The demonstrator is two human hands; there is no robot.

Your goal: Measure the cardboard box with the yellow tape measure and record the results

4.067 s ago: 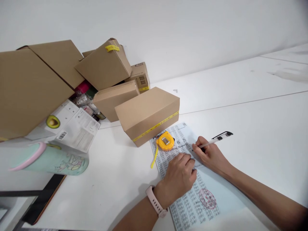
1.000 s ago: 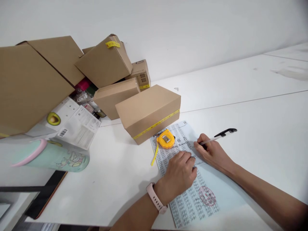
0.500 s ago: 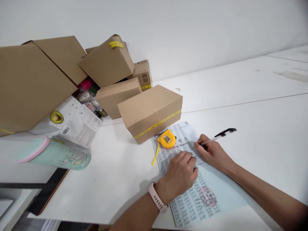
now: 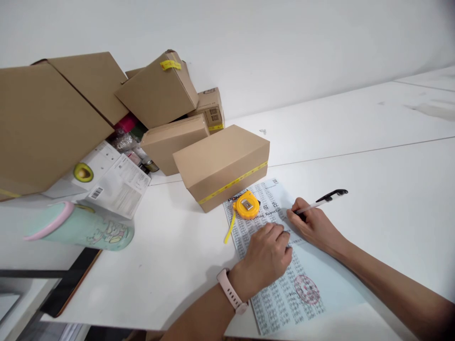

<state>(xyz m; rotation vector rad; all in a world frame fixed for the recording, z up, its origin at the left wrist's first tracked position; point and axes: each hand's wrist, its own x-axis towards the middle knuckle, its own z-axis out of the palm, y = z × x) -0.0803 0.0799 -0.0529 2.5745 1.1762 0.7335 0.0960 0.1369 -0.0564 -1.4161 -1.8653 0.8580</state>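
The pen (image 4: 316, 204) has tilted slightly, pinched in my right hand (image 4: 314, 227), while my left hand (image 4: 266, 254) lies on the printed sheet (image 4: 280, 298), its grip hidden from me.

Left hand (image 4: 269, 250) curled palm-down, right hand (image 4: 310, 225) pinching

1 mint tumbler (image 4: 101, 232), pink-rimmed | 1 avocado-print carton (image 4: 122, 189) | taped cardboard boxes (image 4: 156, 97)

Pen (image 4: 317, 204) turned in right hand (image 4: 315, 229).
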